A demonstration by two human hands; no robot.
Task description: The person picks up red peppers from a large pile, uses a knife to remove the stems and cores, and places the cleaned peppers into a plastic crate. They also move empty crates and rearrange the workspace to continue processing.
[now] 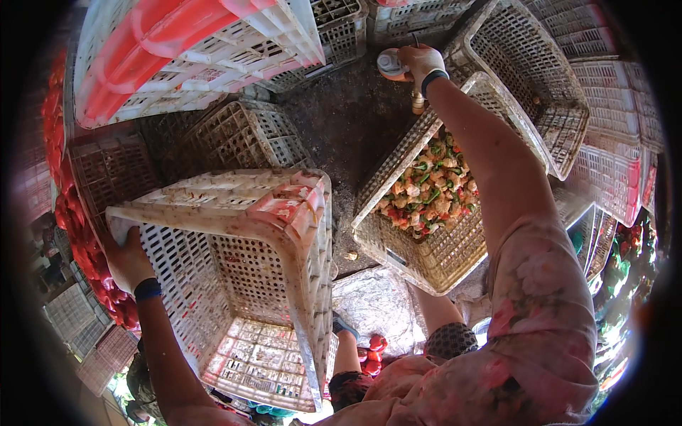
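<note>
On the left, my left hand (130,261) grips the rim of a tilted white plastic crate (259,323). Dirt marks the crate's slotted walls, and its inside is bare. My right arm reaches far forward, where my right hand (424,62) closes around a small pale, can-like container (391,64). Its exact kind cannot be made out. Just below that hand is a brownish bottle-like thing (418,101), partly hidden. Under my right forearm stands a crate (401,259) partly filled with pepper cores and trimmings (430,190).
A white crate with red edging (206,53) looms at upper left, above another crate (245,138). More crates (522,53) crowd the right. Red peppers (74,213) lie along the left, and several (371,353) sit by my legs. Dark floor (334,128) shows between crates.
</note>
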